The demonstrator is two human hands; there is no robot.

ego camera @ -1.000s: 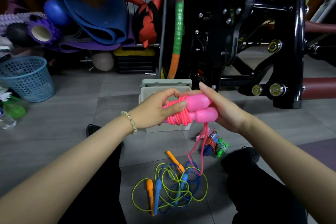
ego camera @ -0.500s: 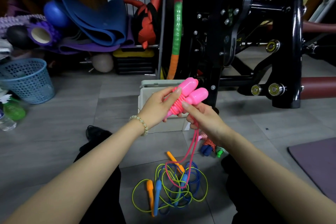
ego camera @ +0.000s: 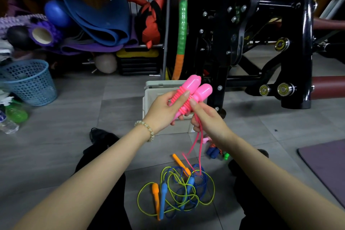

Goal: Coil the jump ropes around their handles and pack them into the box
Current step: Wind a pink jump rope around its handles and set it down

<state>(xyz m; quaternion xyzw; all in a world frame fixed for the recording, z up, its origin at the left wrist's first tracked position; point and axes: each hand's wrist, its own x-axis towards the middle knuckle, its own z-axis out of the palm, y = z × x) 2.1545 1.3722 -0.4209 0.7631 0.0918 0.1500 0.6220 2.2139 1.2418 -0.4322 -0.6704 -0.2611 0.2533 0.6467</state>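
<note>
**Pink rope part-wound above the box**

The white box [ego camera: 155, 99] stood on the floor ahead of you. Nearer you lay the tangled ropes [ego camera: 175, 192], blue and yellow. Your left hand [ego camera: 164, 112] gripped the pink handles [ego camera: 194, 89] side by side over the box, with cord coiled round them. Your right hand [ego camera: 207, 121] pinched the loose cord [ego camera: 199, 147], which hung toward the tangle.

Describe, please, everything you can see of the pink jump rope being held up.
The pink jump rope has two glossy, plastic-looking handles with rounded ends, held side by side and tilted up and away. Thin pink cord is wound in tight turns round their middles. The left hand grips the wound part; the right hand pinches the cord just below it. The unwound rest hangs as a loop down to the tangled ropes on the floor; whether it touches them cannot be told.
</note>
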